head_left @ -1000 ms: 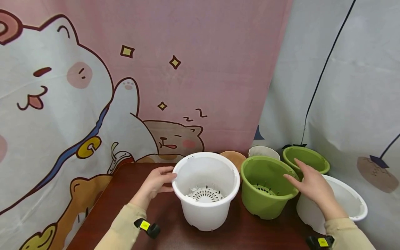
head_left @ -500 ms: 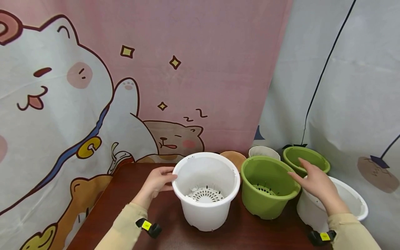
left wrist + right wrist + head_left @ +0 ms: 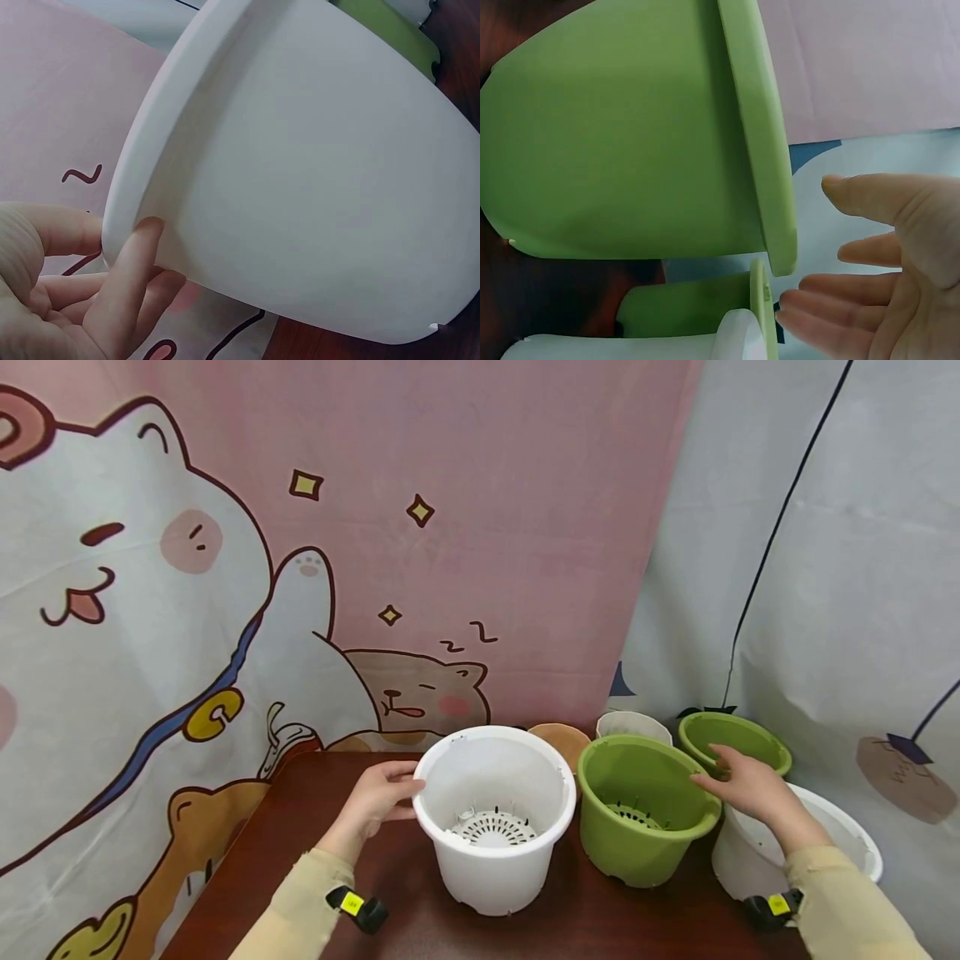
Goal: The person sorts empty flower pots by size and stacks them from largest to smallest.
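A white plastic flowerpot (image 3: pixel 491 881) with a slotted bottom stands upright in front of me. My left hand (image 3: pixel 382 797) grips its rim from the left, and the left wrist view has the fingertips (image 3: pixel 150 229) right under that rim. To the right stands a green flowerpot (image 3: pixel 630 847) of similar shape. Beyond its right rim hovers my right hand (image 3: pixel 753 785), fingers spread and holding nothing. In the right wrist view a gap shows between the thumb (image 3: pixel 866 196) and the green rim.
A second green pot (image 3: pixel 750 717) and a second white pot (image 3: pixel 862 852) stand at the right, partly behind my right hand. An orange pot (image 3: pixel 562 739) and a small white pot (image 3: pixel 633 724) are at the back. The brown table (image 3: pixel 315 785) meets a printed cloth (image 3: pixel 525 568).
My right hand has shifted slightly to the right, away from the inside of the green flowerpot's rim. The left hand and the pots have stayed almost still.
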Tool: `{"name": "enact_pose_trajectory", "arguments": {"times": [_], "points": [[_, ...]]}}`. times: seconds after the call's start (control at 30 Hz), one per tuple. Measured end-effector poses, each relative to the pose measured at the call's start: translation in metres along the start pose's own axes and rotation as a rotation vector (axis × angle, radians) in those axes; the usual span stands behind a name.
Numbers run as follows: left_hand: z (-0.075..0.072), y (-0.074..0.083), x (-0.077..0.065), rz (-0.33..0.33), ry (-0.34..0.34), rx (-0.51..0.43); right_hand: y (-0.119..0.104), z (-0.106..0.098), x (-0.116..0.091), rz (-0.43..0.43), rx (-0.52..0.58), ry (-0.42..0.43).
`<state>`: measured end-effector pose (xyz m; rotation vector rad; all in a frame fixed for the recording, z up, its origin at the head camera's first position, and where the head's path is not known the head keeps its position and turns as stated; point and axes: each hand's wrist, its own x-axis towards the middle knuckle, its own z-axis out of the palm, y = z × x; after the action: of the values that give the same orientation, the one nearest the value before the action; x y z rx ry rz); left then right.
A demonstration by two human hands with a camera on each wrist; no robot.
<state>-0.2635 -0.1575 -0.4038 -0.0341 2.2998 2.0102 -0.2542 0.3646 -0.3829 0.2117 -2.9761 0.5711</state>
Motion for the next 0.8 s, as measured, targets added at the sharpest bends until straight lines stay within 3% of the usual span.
{"name": "enact_pose_trajectory", "arguments": {"times": [0.33,0.8], "points": [[0.000,-0.002,0.000,0.005,-0.002,-0.014,0.008,0.002,0.013,0.008,0.050,-0.043],[0.000,-0.002,0.002,-0.005,0.009,0.002,0.011,0.007,0.025,0.031,0.116,-0.168]]}}
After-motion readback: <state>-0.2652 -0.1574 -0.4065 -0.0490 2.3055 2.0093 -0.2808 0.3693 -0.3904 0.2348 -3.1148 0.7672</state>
